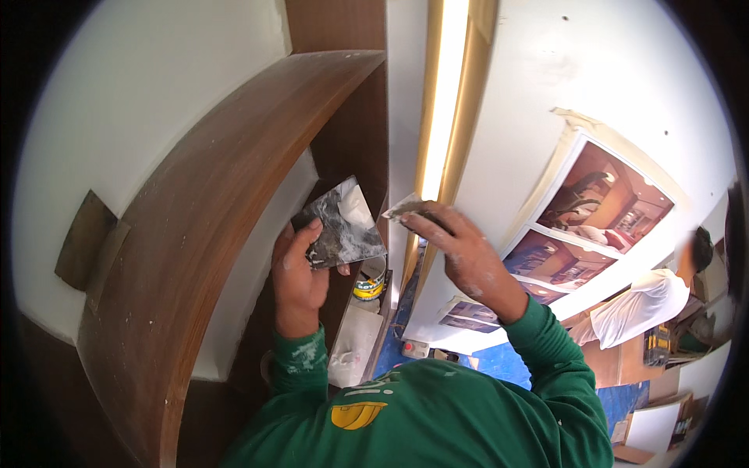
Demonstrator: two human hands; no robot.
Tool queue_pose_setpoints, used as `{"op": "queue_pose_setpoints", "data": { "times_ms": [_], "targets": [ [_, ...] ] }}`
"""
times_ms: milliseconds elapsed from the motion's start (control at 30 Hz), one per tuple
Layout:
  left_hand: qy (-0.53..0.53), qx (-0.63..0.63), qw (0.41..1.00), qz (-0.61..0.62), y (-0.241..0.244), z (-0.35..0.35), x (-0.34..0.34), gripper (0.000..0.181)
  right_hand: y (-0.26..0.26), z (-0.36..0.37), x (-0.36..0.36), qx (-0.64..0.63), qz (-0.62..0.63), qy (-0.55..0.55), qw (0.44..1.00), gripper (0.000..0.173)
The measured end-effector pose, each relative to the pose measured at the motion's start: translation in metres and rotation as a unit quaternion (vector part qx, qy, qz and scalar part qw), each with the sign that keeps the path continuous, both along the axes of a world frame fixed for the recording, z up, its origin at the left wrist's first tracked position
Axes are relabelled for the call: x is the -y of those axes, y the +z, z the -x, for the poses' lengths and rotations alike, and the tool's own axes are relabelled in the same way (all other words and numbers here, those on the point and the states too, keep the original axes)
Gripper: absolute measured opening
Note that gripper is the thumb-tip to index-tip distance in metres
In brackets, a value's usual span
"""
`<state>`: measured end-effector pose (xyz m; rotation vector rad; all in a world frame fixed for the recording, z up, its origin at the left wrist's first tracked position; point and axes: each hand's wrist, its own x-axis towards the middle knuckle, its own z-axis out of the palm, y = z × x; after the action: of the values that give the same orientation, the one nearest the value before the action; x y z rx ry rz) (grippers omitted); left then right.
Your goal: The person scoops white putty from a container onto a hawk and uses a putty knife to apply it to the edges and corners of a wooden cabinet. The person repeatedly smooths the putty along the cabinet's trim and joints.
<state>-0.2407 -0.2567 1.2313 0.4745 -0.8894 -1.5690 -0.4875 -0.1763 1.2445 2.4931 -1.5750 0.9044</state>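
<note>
My left hand (302, 278) grips a dark square plate (341, 228) smeared with grey and carrying a white dab of paste near its upper right edge. Just right of the plate, my right hand (477, 266) holds a thin flat scraper (404, 208), its end pointing toward the plate, with a gap between them. White smears mark both hands and the left green sleeve. A curved brown wooden panel (234, 175) stands to the left of my hands, and white wall shows beyond it.
An open paint can (370, 283) stands below the plate, near a white-stained board (354, 342). A lit strip (445, 105) runs upward beside a white wall with taped printed pictures (605, 196). A person in white (643, 304) is at the right, near a black-and-yellow case (657, 345).
</note>
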Motion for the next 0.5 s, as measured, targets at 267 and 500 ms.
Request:
{"op": "queue_pose_setpoints", "data": {
  "times_ms": [267, 500],
  "targets": [
    [-0.069, 0.174, 0.982, 0.034, 0.007, -0.041, 0.006, 0.02, 0.059, -0.027, -0.017, -0.169, 0.121, 0.128, 0.97, 0.048],
    [-0.105, 0.206, 0.972, 0.048, 0.009, -0.049, 0.001, 0.02, 0.067, -0.03, -0.013, -0.248, 0.132, 0.169, 0.945, 0.039]
  ]
}}
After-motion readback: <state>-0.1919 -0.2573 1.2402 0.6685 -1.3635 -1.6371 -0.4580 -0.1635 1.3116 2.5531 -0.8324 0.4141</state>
